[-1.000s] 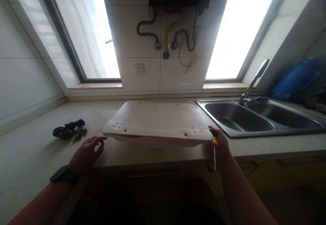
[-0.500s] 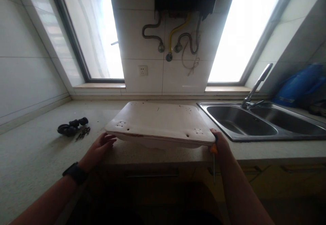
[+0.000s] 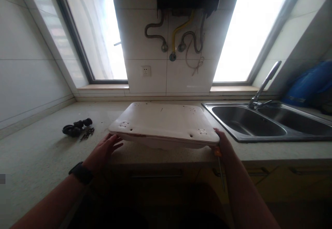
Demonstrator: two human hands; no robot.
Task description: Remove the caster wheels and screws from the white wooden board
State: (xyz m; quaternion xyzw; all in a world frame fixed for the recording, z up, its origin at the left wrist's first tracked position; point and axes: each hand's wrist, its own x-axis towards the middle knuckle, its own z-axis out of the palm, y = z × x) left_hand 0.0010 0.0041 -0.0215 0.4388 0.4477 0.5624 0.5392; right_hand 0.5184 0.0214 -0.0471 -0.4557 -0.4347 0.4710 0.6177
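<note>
A white board [image 3: 160, 121] with rounded corners and small screw holes lies over the countertop; a pale body shows beneath its front edge. My left hand [image 3: 107, 148] is at the board's front left corner, fingers spread and some of them reaching under the edge. At the front right corner, my right hand [image 3: 221, 142] is closed around a screwdriver [image 3: 218, 152] with an orange handle, its shaft pointing down. That hand also touches the board's corner, and most of its fingers are hidden. Black casters [image 3: 77, 127] and several small screws [image 3: 87, 134] lie to the left.
A double steel sink [image 3: 249, 120] with a tap [image 3: 264, 83] is set into the countertop [image 3: 59, 159] at the right. A blue object [image 3: 308, 83] stands behind it. Drawers with handles [image 3: 155, 175] lie below the front edge. Pipes [image 3: 172, 37] and a socket [image 3: 146, 71] are on the wall.
The view has shifted slightly. My left hand's fingers have spread wider at the board's corner. The screwdriver's shaft has tilted a little, its tip now farther right. The board stays nearly where it was.
</note>
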